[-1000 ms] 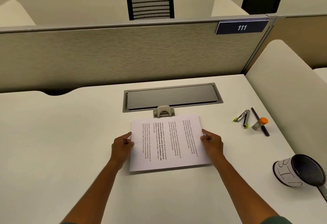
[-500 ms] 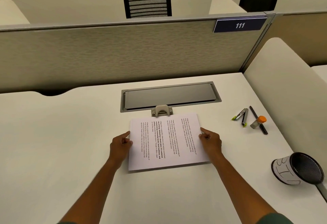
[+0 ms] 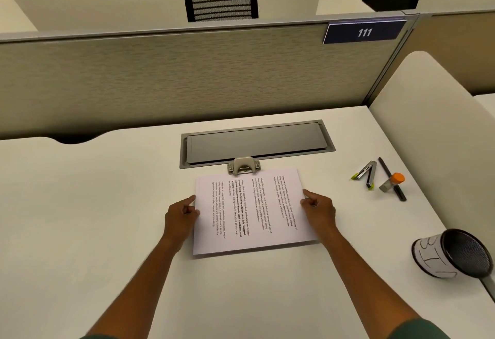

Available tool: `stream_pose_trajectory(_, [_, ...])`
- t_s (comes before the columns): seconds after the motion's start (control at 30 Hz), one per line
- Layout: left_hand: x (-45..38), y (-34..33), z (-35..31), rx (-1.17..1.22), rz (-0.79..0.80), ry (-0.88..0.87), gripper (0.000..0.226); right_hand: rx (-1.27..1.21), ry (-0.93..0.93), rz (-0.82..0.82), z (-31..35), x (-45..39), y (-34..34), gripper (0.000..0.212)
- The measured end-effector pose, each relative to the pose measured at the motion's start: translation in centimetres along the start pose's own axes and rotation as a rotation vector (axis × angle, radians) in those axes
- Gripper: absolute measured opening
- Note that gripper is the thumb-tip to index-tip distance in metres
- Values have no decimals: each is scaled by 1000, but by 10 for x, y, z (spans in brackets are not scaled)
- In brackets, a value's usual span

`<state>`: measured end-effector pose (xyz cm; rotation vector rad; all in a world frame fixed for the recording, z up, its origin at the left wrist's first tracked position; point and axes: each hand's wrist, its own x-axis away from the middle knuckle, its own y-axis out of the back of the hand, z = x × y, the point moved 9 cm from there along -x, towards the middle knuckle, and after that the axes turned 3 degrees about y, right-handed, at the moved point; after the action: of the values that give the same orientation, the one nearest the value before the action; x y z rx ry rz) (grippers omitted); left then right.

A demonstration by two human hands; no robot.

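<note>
A white sheet of printed paper (image 3: 254, 210) lies flat on the white desk (image 3: 93, 218), its text running sideways to me. My left hand (image 3: 180, 215) pinches the sheet's left edge with thumb and curled fingers. My right hand (image 3: 320, 209) pinches the right edge the same way. A small beige hole punch (image 3: 243, 166) sits at the sheet's far edge, and the paper's top edge meets its mouth.
A grey cable-tray lid (image 3: 257, 143) is set into the desk behind the punch. A stapler (image 3: 367, 174), a black pen (image 3: 388, 175) and an orange-capped glue stick (image 3: 392, 182) lie at right. A black mesh cup (image 3: 452, 253) lies tipped near the right edge. A partition (image 3: 187, 76) closes the back.
The hands and sheet keep the same pose and place on the desk; only the camera shifts slightly.
</note>
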<state>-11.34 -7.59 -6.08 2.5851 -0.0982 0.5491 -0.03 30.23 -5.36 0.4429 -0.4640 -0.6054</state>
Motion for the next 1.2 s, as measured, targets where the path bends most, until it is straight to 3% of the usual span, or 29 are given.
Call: stream_pose_trajectory(1.2, [-4,3,-13,8,13,14,49,0,5,17,8,-10,-3,35])
